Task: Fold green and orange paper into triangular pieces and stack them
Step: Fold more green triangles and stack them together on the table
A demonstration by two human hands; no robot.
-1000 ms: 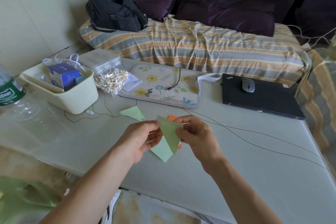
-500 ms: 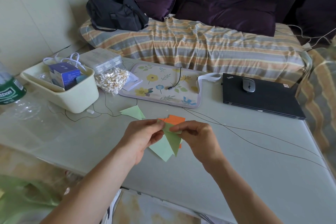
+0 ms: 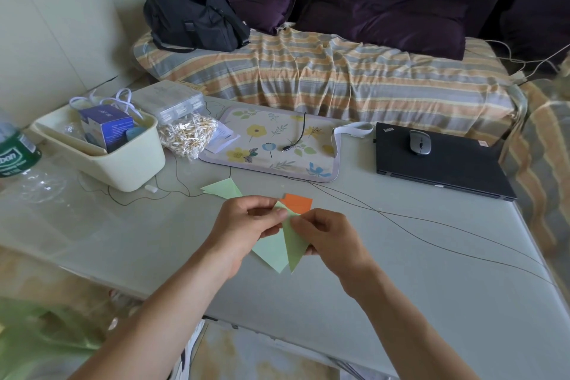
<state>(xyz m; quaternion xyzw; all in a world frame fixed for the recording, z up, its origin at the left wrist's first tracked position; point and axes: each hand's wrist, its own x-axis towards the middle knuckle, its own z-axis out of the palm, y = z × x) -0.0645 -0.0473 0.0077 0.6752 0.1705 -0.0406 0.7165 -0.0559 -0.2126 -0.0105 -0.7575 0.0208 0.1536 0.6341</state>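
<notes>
While both hands work at the table's near edge, head view shows one green sheet point(image 3: 282, 248) held just above the table point(image 3: 401, 271), part-folded: two long flaps taper down to points toward the person. Left hand point(image 3: 243, 228) pinches the sheet's upper edge, thumb and forefinger closed on paper, other fingers curled beneath. Right hand point(image 3: 328, 236) pinches the same upper edge from the other side, fingertips point(image 3: 297, 220) nearly meeting the left's, remaining fingers tucked behind the right flap. Both wrists angle inward, forearms converging from the lower corners of view.

Orange paper point(image 3: 297, 202) lies flat just beyond the hands, partly hidden by them. Finished green triangle point(image 3: 223, 188) rests on the table to the left of it, near a thin cable. Whether more than one piece lies there, cannot tell.

Judgement: step in hand is setting a crease at the top of the green sheet. To do it well, line the flap edges first, hold the meeting point steady with one pinch, then run the other thumb outward along the fold against the table for a sharp line. Light paper; a skewed start would throw the triangle off.

Only one view available.
</notes>
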